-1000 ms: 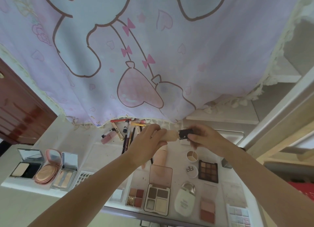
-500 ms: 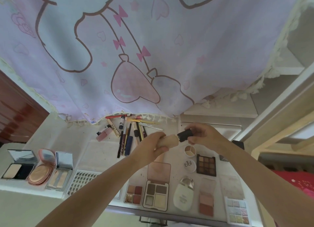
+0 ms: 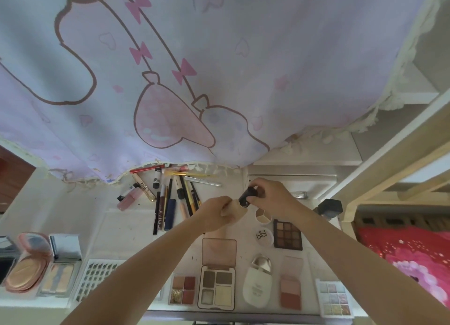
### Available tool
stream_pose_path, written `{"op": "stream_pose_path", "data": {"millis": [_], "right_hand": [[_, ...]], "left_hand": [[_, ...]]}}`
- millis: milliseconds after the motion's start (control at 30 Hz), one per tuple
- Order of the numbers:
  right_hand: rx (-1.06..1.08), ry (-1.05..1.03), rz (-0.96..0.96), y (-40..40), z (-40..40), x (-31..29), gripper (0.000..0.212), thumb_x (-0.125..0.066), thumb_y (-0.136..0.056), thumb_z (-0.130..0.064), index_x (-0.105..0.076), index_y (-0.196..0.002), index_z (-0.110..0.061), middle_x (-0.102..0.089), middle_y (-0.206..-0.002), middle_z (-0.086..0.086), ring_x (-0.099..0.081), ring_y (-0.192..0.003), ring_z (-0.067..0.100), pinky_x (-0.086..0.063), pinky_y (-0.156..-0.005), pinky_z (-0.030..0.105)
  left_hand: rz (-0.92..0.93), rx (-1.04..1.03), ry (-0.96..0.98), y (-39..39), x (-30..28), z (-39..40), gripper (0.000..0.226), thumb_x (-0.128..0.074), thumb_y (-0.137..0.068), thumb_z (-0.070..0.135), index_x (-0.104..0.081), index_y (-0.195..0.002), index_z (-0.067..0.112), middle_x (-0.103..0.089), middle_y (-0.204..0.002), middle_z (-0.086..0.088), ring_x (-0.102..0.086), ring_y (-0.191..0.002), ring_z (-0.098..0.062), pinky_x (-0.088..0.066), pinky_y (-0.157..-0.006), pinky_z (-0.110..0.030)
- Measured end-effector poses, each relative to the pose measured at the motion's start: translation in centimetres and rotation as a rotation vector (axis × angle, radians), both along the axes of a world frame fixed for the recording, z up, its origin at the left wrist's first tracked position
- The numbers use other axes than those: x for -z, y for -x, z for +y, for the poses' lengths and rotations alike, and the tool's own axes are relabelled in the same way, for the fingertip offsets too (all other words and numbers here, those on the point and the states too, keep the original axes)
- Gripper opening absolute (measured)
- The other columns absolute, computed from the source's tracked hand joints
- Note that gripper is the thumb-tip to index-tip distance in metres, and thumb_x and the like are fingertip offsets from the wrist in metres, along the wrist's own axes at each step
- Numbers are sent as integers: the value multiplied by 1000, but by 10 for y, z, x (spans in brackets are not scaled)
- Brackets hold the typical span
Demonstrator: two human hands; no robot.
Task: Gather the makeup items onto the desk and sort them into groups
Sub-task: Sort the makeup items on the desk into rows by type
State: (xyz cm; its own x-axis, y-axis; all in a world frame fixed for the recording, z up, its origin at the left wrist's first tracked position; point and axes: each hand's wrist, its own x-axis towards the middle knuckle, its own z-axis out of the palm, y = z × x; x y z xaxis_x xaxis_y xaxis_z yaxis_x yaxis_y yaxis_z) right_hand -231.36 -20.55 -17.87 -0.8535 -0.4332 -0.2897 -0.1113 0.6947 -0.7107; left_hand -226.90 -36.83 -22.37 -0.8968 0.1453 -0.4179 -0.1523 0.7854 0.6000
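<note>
My left hand (image 3: 214, 214) grips a beige foundation bottle (image 3: 236, 209) held above the white desk (image 3: 80, 217). My right hand (image 3: 272, 197) pinches the bottle's black cap (image 3: 247, 195) at the bottle's top end. Pencils, liners and tubes (image 3: 175, 198) lie grouped at the back of the desk. Open eyeshadow palettes (image 3: 218, 287) lie in front, a dark brown palette (image 3: 287, 234) to the right. Powder compacts (image 3: 26, 271) sit at the left edge.
A lilac cartoon curtain (image 3: 194, 69) hangs over the back of the desk. A white lotion bottle (image 3: 257, 284), a round tri-colour pot (image 3: 263, 215) and a round lid (image 3: 264, 237) lie at the right. A black box (image 3: 330, 206) stands by the wooden frame (image 3: 389, 159). Red bedding (image 3: 411, 259) lies right.
Both hands with the bottle have stayed over the desk's middle. The black cap has tilted up more in my right hand. My head has dipped, so the desk sits higher in view.
</note>
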Motion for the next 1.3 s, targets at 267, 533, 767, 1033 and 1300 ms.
{"op": "stream_pose_path", "data": {"millis": [267,533,767,1033,1300], "right_hand": [[-8,-180,80,-3,7,20,28,-65,-80,-19,-58,-105,-9,-63,-100,7,-57,-88,20,-47,-78,29],[-47,-303,164,0,2,34,26,-62,-82,-26,-56,-104,-12,-55,-87,-2,-46,-76,11,-33,-66,21],[-114,-405,208,-1,-16,30,26,-56,-84,-28,-53,-102,-11,-59,-92,5,-48,-78,17,-34,-63,26],[-243,-406,552,-24,-44,13,27,-57,-83,-23,-58,-101,-2,-56,-95,13,-53,-91,30,-42,-71,34],[-234,-609,-51,-4,-120,66,44,-50,-90,-31,-38,-124,-6,-42,-125,16,-48,-110,32,-42,-81,32]], "left_hand": [[-9,-41,-114,22,32,22,28,-57,-83,9,-55,-110,7,-60,-112,-11,-54,-105,-25,-35,-81,-21],[-26,-70,-140,30,50,22,32,-59,-81,7,-55,-113,7,-59,-117,-10,-53,-110,-23,-39,-86,-22],[113,-86,15,5,51,-17,40,-50,-87,7,-48,-126,12,-49,-131,-4,-43,-123,-18,-33,-103,-26],[164,-231,86,-33,50,-54,32,-48,-90,12,-53,-122,11,-53,-125,-4,-48,-116,-18,-37,-94,-23],[176,-350,104,-67,38,-76,28,-45,-91,14,-55,-117,10,-56,-122,-6,-49,-115,-19,-35,-92,-22]]}}
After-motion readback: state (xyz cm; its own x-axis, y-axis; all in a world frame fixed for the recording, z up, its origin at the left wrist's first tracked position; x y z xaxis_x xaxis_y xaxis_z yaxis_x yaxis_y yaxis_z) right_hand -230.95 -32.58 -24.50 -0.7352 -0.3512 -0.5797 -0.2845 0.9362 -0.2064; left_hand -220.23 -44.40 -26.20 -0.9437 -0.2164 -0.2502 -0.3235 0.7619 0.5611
